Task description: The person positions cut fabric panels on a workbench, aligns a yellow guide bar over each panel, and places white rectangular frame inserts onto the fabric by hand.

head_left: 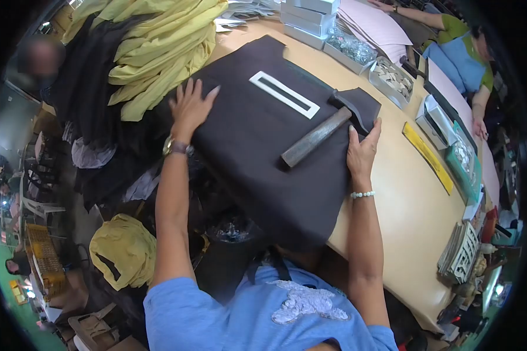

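- Lying partly on the table and drooping over its near edge, the dark cloth spread out between the person's two hands.
- The left hand was open, fingers splayed, pressed palm down on the cloth's left margin; a wristwatch circled that wrist.
- The right hand met the cloth's right margin, thumb and fingers parted around it, just beside a dark curved piece; whether it gripped anything could not be told. A beaded bracelet ringed that wrist.
- On top of the cloth, toward the table's far edge, lay a white slotted frame, slanting.
- A grey bar rested on the cloth between frame and right hand, one end close to the curved piece; whether the two were joined was unclear.
- Yellow garments were heaped at the table's far left corner, next to more dark fabric.
- White boxes stood by the far edge, and a tray of small pale pieces sat farther right.
- Along the right-hand edge came a yellow strip, a teal tray and, near the corner, stacked plates.
- Across the table, a co-worker's hand hung beside the right-hand edge.
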Demonstrator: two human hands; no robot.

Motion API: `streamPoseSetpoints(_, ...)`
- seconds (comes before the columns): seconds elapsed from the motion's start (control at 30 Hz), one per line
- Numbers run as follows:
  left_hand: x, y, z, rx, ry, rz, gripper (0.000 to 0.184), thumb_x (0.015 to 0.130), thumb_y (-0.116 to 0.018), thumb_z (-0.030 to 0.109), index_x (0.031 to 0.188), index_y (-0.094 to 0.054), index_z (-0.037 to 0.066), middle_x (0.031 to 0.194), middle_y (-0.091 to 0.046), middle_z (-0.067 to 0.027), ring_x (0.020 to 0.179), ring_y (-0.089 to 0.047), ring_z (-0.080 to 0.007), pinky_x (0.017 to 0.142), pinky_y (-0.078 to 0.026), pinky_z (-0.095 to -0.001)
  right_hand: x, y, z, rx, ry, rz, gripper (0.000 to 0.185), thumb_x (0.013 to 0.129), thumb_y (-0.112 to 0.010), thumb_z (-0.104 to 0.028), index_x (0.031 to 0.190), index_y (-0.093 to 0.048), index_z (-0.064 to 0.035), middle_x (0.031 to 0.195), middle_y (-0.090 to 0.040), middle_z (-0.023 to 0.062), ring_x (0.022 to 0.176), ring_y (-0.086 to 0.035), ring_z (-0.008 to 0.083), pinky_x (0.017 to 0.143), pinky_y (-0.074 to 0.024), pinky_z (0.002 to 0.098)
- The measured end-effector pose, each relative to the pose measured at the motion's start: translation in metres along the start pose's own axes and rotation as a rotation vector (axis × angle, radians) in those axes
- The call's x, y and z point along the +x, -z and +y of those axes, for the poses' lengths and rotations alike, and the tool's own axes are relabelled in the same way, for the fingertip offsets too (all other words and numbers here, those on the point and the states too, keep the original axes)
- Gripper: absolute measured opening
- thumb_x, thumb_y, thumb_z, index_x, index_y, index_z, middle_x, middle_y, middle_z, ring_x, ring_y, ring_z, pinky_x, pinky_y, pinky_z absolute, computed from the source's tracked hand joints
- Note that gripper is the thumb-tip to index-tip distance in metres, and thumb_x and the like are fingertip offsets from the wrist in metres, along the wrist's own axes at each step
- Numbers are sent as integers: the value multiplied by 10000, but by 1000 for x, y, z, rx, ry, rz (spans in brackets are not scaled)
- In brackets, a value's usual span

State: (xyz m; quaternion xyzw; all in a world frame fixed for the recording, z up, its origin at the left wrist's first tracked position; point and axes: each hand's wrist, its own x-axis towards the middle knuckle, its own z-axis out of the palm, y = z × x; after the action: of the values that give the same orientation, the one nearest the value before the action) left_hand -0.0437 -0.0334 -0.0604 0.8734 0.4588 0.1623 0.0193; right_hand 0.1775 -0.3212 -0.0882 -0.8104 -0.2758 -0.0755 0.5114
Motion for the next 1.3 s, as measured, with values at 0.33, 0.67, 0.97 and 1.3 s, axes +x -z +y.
streamPoseSetpoints(0.33, -26, -51, -76, -1136, 405, 404, 580, 848, -608, 261, 1300, -398, -35, 1281, -452, -185, 1174, -437, -265, 992, -332, -319, 5, -12, 21, -20, 99, 54, 706, 830, -588, -150, 1357, -196, 109, 1368, -290, 299, 1302, -256, 397, 1091, -209, 406)
streamPoseSetpoints(0.67, -30, -27, -74, -274, 246, 464, 645, 878, -538, 408, 1259, -411, -98, 1308, -413, -288, 1211, -395, -400, 1026, -304, -426, 4, 3, 19, 245, 6, 37, 758, 815, -587, -300, 1327, -225, 127, 1333, -325, 309, 1279, -281, 411, 1079, -213, 420)
streamPoseSetpoints(0.97, -89, -14, 48, 32, -210, -190, 585, 946, -286, 518, 1429, -269, 189, 1484, -238, -101, 1353, -219, -327, 1038, -179, -595, -198, 196, 15, -651, 1, -110, 603, 790, -594, -381, 1248, -466, -10, 1325, -418, 189, 1255, -352, 369, 1039, -238, 538)
streamPoseSetpoints(1.3, -93, -6, 68, 124, -269, 265, 650, 915, -331, 573, 1440, -231, 202, 1481, -235, -114, 1348, -228, -347, 1035, -212, -598, -374, 407, 177, -1173, -998, 584, 550, 932, -432, -347, 1380, -319, -49, 1438, -266, 208, 1314, -270, 385, 1031, -233, 566)
